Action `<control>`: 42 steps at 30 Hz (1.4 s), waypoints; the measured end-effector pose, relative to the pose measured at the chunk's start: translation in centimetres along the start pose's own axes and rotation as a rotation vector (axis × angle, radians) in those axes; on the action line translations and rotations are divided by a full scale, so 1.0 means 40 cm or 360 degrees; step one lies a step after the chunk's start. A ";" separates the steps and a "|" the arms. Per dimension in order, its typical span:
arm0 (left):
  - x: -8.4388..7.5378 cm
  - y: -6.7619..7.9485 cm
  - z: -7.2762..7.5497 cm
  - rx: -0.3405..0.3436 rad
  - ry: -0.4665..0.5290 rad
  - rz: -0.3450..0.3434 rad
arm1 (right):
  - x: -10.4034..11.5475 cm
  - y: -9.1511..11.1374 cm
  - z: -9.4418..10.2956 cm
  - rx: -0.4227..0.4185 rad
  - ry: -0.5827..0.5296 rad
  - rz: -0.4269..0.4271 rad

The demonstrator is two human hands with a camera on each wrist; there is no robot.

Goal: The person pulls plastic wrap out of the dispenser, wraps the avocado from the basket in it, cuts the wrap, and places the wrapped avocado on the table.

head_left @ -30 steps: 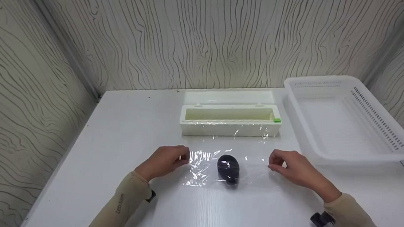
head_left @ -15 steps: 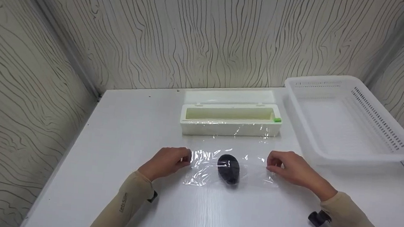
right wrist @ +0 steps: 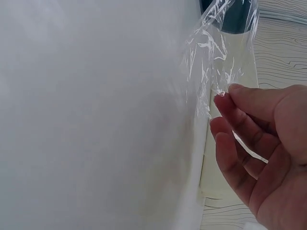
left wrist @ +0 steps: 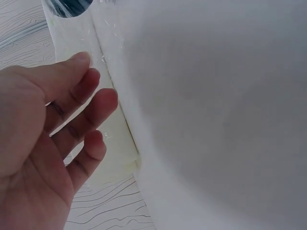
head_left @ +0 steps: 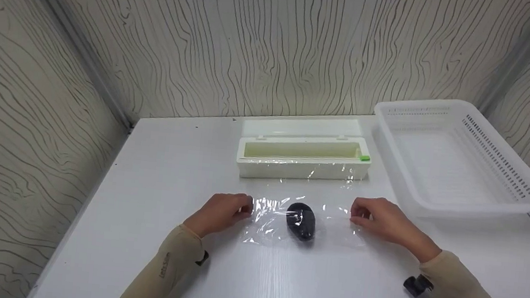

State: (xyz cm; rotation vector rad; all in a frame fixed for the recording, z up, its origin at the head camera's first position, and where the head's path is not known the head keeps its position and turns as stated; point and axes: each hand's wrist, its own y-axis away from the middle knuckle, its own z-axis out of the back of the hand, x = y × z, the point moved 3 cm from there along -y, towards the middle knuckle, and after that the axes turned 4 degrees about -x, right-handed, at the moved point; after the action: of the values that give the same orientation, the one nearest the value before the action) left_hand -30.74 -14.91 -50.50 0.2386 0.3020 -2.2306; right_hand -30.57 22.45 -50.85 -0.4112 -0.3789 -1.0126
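Note:
A dark, pear-shaped object resembling an avocado (head_left: 300, 226) lies in the middle of the white table, with clear plastic wrap (head_left: 265, 228) over it. My left hand (head_left: 222, 213) pinches the wrap's left side between thumb and fingers. On the opposite side, my right hand (head_left: 385, 223) pinches its right edge. The right wrist view shows the crinkled wrap (right wrist: 208, 52) drawn to the tips of the right thumb and index finger. Past the left fingertips, the dark object (left wrist: 72, 6) shows at the top of the left wrist view.
Behind the wrap stands a long white wrap box (head_left: 303, 172) with its lid (head_left: 300, 127) folded back and a green slider (head_left: 364, 158) at its right end. A white slotted basket (head_left: 480, 206) sits at the back right. Patterned panels (head_left: 273, 49) enclose the table.
Both hands have drawn slightly inward toward the dark object, still pinching the wrap. The glints on the wrap have shifted; the box and basket stay in place.

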 end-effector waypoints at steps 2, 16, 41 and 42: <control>0.001 -0.003 0.001 -0.0002 -0.0006 0.0002 | 0.000 -0.002 0.002 -0.0004 0.0008 -0.0006; -0.004 -0.008 -0.013 0.0026 -0.0036 0.0002 | -0.006 -0.006 -0.012 0.0001 0.0026 -0.0007; 0.006 0.012 -0.029 0.0051 0.0088 0.0006 | 0.001 0.002 -0.022 0.0030 -0.0013 0.0059; 0.007 0.012 -0.028 0.0038 0.0091 0.0004 | 0.001 0.002 -0.021 0.0030 -0.0011 0.0055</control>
State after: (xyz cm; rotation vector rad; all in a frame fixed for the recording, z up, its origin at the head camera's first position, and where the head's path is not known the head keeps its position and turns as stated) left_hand -30.47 -15.08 -51.71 0.3156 0.3056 -2.2286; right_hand -30.36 22.03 -51.57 -0.4031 -0.3859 -0.9738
